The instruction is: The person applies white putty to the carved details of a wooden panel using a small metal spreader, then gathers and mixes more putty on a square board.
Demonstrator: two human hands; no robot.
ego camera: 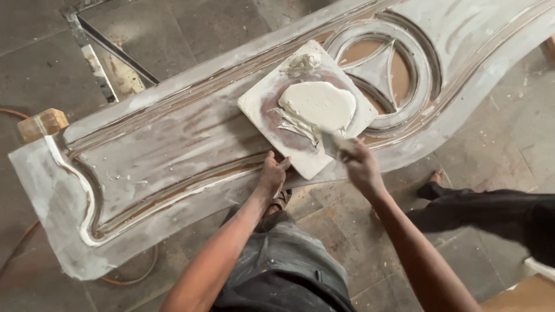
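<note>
A long carved wooden panel [173, 150] lies across the frame above the stone floor [191, 34], one end resting on a wooden block [43, 123]. It has curved grooves running its length and a round cut-out ornament [384, 69] near its far end. Most of its face carries a thin, streaky whitish coat, and pale filler sits in the groove at the near end, while brown wood shows through in the middle of the face, along stretches of the grooves and inside the round ornament. Judging by that, the coating looks well under way but far from even, with the bare patches and the ornament left to fill.

On the panel, just beside the ornament, lies a square flat board [306, 164], tilted like a diamond. It bears a broad heap of cream putty [318, 104] in its middle and a smaller lump [303, 62] near its far corner.

The left hand [272, 173] rests at the near corner of the board, fingers curled over the panel's edge and touching the board; whether it grips the board or only steadies it is unclear. The right hand [359, 163] is closed around a flat scraper blade [331, 141], whose edge meets the near side of the putty heap.

A second person's dark-clothed leg [480, 205] and foot stand on the floor to the right.
</note>
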